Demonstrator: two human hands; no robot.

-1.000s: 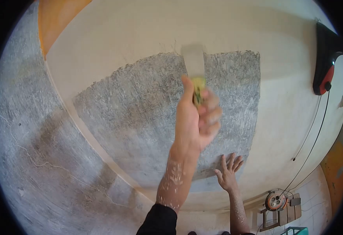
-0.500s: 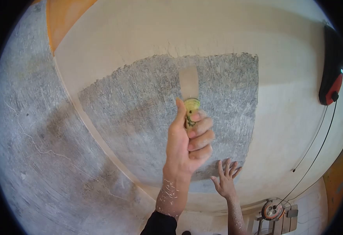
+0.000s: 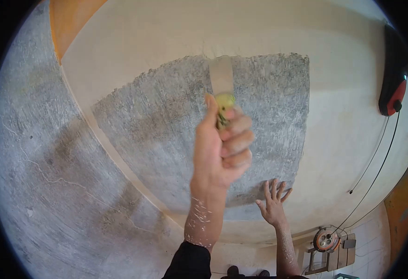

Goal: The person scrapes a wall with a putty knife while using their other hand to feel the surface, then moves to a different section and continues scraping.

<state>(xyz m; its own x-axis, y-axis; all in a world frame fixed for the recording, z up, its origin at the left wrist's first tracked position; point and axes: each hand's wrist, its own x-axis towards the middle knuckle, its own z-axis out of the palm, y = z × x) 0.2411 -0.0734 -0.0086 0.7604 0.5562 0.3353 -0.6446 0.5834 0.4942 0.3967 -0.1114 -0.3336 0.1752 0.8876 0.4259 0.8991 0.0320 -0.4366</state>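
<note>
A putty knife (image 3: 221,76) with a wide pale blade and a yellowish patterned handle is gripped in my left hand (image 3: 222,151), fingers wrapped round the handle and thumb along its side. Its blade points up at the wall, its tip over the ragged upper edge of a scraped grey patch (image 3: 271,116). Around that patch the wall keeps a cream coating (image 3: 264,28). My right hand (image 3: 274,207) is spread at the patch's lower right, fingers apart, apparently resting on the wall and holding nothing. White flecks cover both forearms.
To the right, a black and red device (image 3: 394,88) sits against the wall with a cord hanging down. Below it, an orange-rimmed cable reel (image 3: 326,239) rests on a wooden stool (image 3: 342,255). Bare grey wall (image 3: 64,186) extends at left beyond a pale strip. Dark shoes (image 3: 233,270) show at the bottom.
My left hand has moved upward with the putty knife, bringing its blade tip to the patch's top edge. My right hand stays spread against the lower right of the patch. The view has shifted slightly.
</note>
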